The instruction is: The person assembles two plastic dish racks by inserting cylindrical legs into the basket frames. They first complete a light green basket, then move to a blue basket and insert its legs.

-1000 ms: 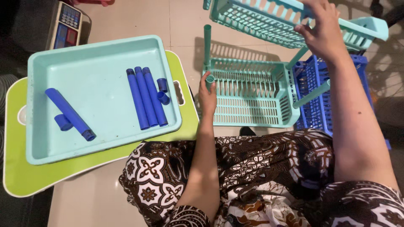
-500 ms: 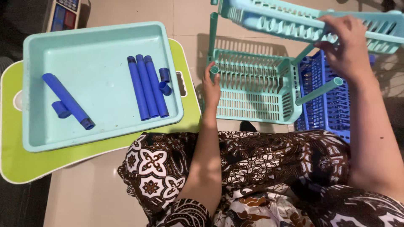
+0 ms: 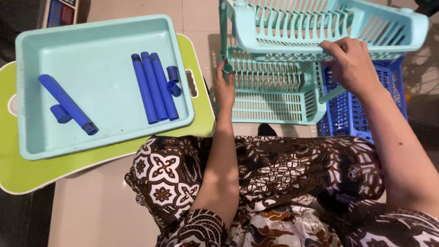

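Note:
My left hand grips a short teal upright tube at the near left corner of the lower teal slatted basket. My right hand holds the front rim of an upper teal basket, which hovers level just above the lower one. Another teal tube leans at the lower basket's right side, under my right hand. A taller teal post rises at the far left corner.
A teal tray on a green board lies to the left, holding several long blue tubes and short blue connector pieces. A blue basket sits behind the teal ones at right. My patterned lap fills the foreground.
My right hand has swung the upper teal basket from a tilted position down to level, over the lower basket. My left hand has stayed on the corner tube.

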